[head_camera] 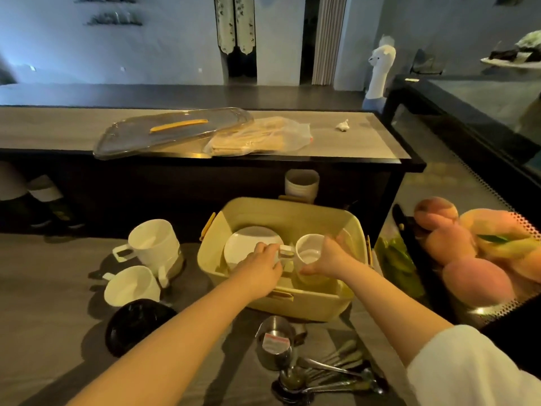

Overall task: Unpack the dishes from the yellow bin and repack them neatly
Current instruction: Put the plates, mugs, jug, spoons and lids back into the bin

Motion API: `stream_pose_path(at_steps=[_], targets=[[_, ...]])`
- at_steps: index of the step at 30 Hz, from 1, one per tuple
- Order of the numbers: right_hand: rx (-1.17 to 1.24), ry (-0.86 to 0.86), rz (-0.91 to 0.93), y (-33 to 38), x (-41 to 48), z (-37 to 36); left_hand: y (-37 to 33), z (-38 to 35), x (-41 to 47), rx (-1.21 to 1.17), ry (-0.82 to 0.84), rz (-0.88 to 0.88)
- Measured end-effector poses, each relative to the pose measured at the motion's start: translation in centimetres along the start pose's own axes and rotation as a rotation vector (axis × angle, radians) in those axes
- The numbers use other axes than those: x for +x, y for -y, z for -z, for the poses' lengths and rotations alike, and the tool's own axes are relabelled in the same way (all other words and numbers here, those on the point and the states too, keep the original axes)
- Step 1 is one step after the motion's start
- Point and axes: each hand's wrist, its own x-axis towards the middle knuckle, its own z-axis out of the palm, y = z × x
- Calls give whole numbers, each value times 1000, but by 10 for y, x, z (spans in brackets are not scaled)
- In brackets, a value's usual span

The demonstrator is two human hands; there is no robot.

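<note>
The yellow bin [288,213] stands open on the floor in front of me. Inside it, a white plate [248,240] leans at the left and a white mug [308,249] stands at the right. My left hand [260,266] grips the mug's handle. My right hand [329,259] cups the mug's right side. Outside the bin, on the left, lie two white mugs [155,244] [131,285] and a black bowl [136,325] turned upside down.
A steel cup [275,344] and several spoons [328,376] lie near the bin's front. The bin's clear lid [172,131] and a plastic bag [263,137] rest on the low dark table behind. A tray of peaches [474,250] sits at the right.
</note>
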Motion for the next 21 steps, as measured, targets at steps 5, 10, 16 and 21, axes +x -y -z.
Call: stream_pose_path(at_steps=[5, 10, 16, 21], targets=[[80, -34, -75, -11, 24, -20, 6, -7, 3, -11, -36, 29], [148, -120, -66, -17, 33, -24, 3, -3, -1, 34, -10, 40], [-116, -299, 4, -11, 29, -23, 1, -3, -5, 48, -44, 50], [-340, -351, 33, -1, 27, -25, 4, -6, -2, 39, -61, 29]])
